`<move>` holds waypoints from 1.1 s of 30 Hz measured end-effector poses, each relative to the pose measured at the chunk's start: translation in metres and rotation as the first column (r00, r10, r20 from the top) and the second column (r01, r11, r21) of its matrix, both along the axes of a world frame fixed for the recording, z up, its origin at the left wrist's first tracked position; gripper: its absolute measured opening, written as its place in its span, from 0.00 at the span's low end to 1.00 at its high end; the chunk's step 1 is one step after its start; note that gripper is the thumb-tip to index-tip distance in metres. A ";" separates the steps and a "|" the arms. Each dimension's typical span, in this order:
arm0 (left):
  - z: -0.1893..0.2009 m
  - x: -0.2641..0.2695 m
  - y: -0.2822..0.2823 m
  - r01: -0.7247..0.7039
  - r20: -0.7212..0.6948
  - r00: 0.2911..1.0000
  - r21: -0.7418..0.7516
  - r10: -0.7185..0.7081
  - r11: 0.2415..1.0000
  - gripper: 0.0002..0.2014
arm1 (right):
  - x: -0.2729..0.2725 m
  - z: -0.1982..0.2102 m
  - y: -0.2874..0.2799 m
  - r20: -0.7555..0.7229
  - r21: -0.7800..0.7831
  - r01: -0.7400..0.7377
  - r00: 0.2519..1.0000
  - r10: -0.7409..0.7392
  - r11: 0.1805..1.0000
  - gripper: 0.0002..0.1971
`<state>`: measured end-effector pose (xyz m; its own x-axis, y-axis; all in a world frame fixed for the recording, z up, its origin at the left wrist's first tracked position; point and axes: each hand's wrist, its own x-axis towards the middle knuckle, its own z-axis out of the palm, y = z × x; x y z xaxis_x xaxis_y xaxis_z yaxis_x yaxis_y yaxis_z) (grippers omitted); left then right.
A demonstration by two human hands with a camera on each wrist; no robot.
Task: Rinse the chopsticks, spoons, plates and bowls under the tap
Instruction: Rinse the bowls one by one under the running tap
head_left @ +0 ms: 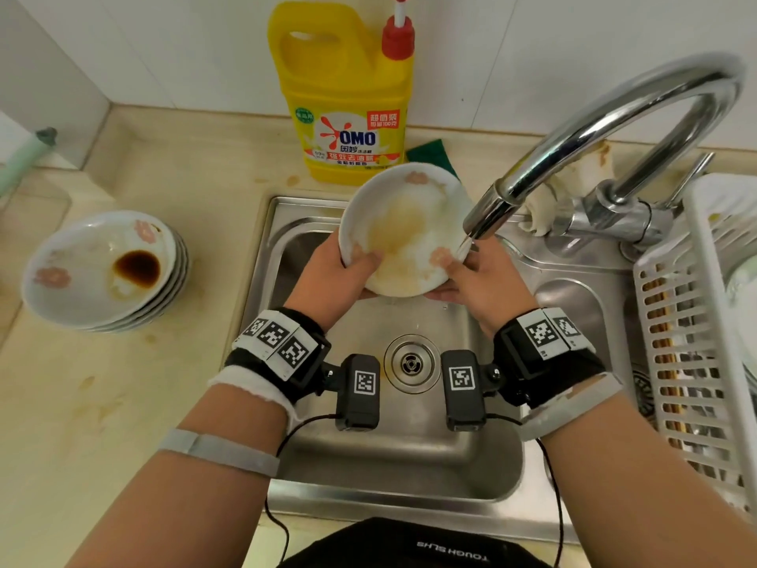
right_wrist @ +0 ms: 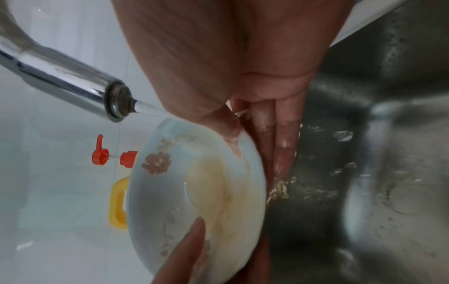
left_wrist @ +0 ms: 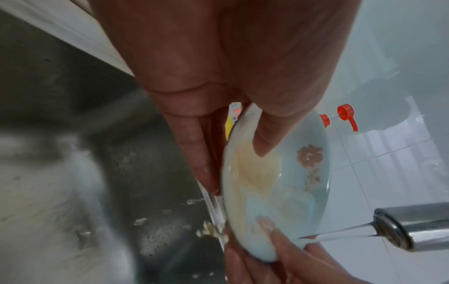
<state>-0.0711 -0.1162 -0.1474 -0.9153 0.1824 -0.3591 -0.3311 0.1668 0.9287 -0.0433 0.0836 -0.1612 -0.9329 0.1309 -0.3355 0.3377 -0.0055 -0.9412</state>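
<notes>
At the left of the head view, a stack of dirty bowls (head_left: 102, 272) with a dark sauce stain sits on the counter (head_left: 123, 403), something neither wrist view shows. At the centre, over the sink (head_left: 286, 223), the left hand (head_left: 327, 276) and right hand (head_left: 483, 284) together grip a flowered plate (head_left: 403, 227), tilted up, thumbs on its yellow-smeared face and fingers behind. Behind it stands a yellow soap bottle (head_left: 348, 96). The tap (head_left: 573, 137) arches in from the upper right, and only the wrist views clearly show its stream (left_wrist: 340, 233) striking the plate's rim by the right thumb, plus food scraps (left_wrist: 211, 230) on the sink floor. At far right stands a white drying rack (head_left: 696, 321).
</notes>
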 end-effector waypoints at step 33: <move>-0.012 0.030 0.013 -0.025 -0.009 1.000 0.025 0.025 0.999 0.25 | 0.015 0.009 0.012 0.078 0.062 0.078 0.993 -0.083 0.995 0.11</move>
